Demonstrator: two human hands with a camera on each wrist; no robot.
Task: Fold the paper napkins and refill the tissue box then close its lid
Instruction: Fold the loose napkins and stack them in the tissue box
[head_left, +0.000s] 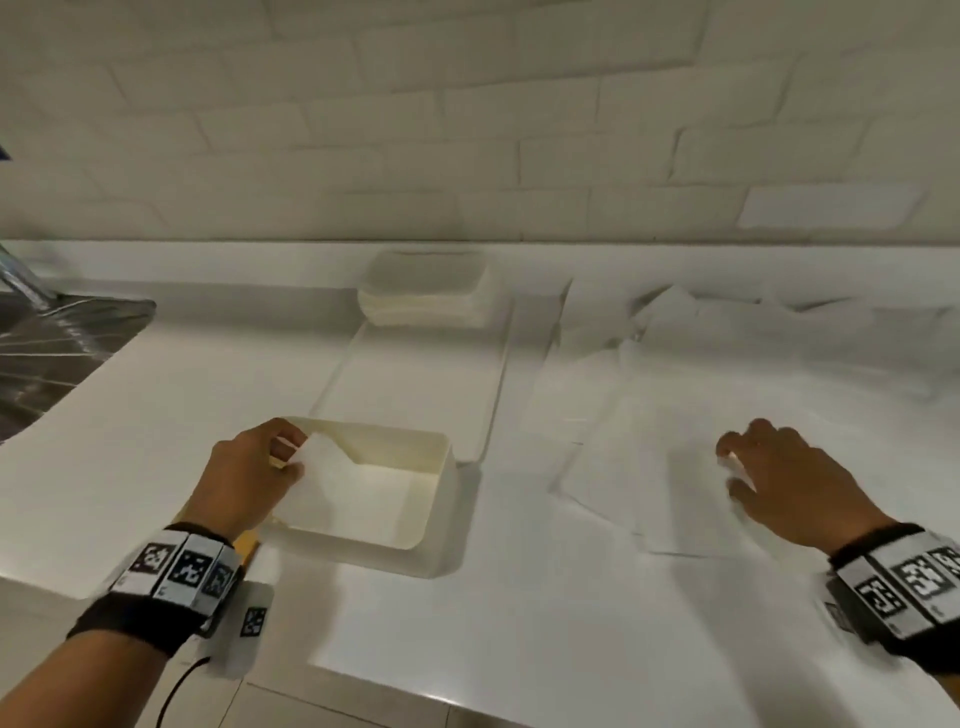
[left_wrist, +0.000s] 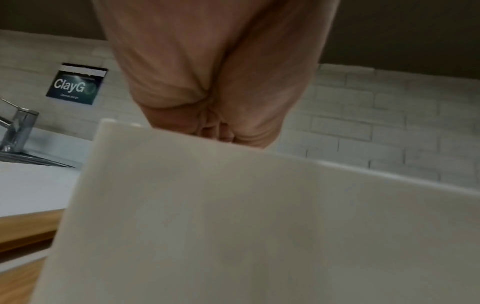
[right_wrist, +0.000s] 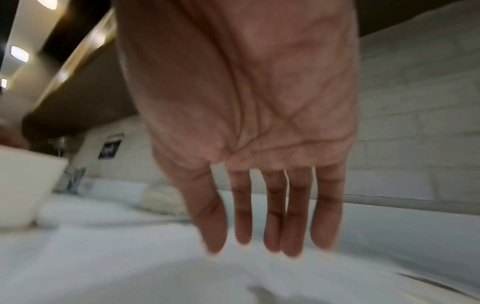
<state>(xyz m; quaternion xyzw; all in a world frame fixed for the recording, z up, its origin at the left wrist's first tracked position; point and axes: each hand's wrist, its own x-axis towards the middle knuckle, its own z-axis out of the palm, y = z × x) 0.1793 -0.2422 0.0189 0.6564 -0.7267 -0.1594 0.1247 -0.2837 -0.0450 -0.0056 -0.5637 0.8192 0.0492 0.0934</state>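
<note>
Your left hand (head_left: 244, 480) pinches one folded napkin (head_left: 343, 486) into the open tissue box (head_left: 439, 499) at lower centre, right hand (head_left: 789, 480) spread over unfolded napkins (head_left: 649, 452); most folding and the lid (head_left: 415, 384) remain

I read "ClayG" in white letters on dark sign (left_wrist: 77, 84) fixed to tiled wall (left_wrist: 389, 123), well left of left hand's fingers (left_wrist: 218, 131). Smaller line beneath too blurred for me. Wristband markers (head_left: 187, 566) carry patterns only, no readable text.
</note>
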